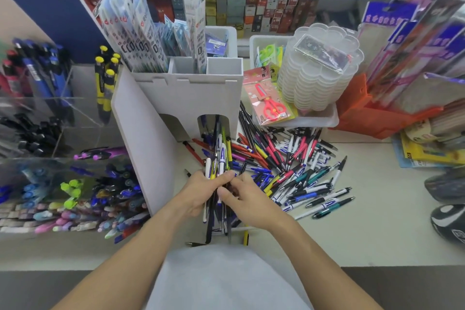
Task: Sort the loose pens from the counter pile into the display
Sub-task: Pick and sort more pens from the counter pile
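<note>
Just in front of the white castle-shaped stand (186, 93), near its arched opening, we hold a bundle of pens (218, 178) upright between both hands. Our left hand (201, 194) has its fingers curled around the bundle from the stand's side, the pen tops poking out above them toward the arch and the tips hanging below the palm. Our right hand (247, 202) meets it from the other side, thumb and fingers pinching at the same bundle, so the pens sit pressed between the two grips. Beside the stand's arch, spreading away across the table (377, 221), lies the loose pile of pens (289, 171), a fan of white, blue, red, yellow and teal barrels touching and crossing one another. On the far side of the stand from the pile stands the clear display (63, 184), its compartments packed with sorted pens. Behind the pile, a packet of red scissors (270, 98) leans against a white tray.
</note>
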`<move>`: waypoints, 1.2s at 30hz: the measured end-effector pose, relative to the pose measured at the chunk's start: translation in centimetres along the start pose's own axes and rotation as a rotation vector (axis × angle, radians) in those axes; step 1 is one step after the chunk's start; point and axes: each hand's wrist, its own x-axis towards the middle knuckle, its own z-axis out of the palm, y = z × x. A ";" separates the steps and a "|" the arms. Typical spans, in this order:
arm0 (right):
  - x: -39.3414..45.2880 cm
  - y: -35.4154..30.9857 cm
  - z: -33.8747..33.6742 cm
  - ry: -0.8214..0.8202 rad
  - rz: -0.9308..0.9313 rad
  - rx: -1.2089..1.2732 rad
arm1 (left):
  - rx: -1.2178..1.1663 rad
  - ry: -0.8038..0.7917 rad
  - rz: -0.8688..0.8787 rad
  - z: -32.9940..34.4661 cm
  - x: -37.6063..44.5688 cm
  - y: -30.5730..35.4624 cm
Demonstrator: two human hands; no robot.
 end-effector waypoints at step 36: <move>-5.4 5.3 -1.4 0.229 0.116 0.742 | 0.086 -0.078 -0.015 6.4 -0.5 0.7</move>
